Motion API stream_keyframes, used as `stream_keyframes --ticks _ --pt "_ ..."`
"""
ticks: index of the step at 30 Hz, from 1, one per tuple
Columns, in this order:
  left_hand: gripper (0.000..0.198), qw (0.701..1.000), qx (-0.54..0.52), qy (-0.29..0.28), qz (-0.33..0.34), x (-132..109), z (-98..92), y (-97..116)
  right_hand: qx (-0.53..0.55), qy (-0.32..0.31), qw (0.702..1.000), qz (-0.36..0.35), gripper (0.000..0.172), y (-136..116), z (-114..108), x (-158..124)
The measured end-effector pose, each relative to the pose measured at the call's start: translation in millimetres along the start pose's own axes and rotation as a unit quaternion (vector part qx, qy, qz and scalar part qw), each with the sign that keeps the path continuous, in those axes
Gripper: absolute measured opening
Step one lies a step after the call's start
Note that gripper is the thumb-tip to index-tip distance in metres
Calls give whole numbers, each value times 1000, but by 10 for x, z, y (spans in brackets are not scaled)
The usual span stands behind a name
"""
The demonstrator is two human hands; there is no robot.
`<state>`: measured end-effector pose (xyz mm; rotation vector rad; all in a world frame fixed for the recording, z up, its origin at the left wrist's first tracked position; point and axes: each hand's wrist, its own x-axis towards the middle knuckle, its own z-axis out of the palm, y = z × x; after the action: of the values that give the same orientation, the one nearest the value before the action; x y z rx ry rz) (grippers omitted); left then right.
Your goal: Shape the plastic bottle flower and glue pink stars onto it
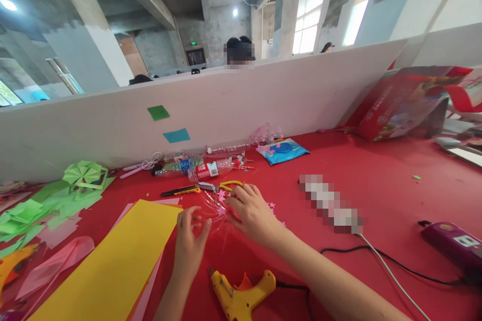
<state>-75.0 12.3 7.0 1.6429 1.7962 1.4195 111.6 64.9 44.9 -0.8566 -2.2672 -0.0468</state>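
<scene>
Between my hands a clear plastic piece with pink stars (222,209) rests on the red table (339,160). My right hand (248,208) is at its right side, with fingers curled against it; what the fingertips hold is too small to make out. My left hand (190,235) is to the left of the piece, its thumb and fingers apart and nothing between them. Just beyond lie a black and yellow cutter (181,190) and scissors or pliers with yellow handles (226,185). Nearer the front edge sits a yellow glue gun (241,293).
Yellow sheets (113,266) and green paper pieces (83,175) cover the left. Plastic bottles (207,169) and a blue packet (282,150) lie by the white partition (226,105). At right are a cable (391,266), purple tool (452,243) and red box (399,103).
</scene>
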Motion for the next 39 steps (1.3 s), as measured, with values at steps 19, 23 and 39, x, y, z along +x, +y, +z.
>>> stream_keyframes --ticks 19,23,39 --pt "22 959 144 -70 232 129 163 275 25 14 999 21 7 -17 65 -35" --pt "28 966 126 -52 219 63 183 237 52 27 998 32 9 -25 78 -37" --pt "33 957 145 -26 249 -23 172 122 46 50 996 60 14 -90 147 -74"
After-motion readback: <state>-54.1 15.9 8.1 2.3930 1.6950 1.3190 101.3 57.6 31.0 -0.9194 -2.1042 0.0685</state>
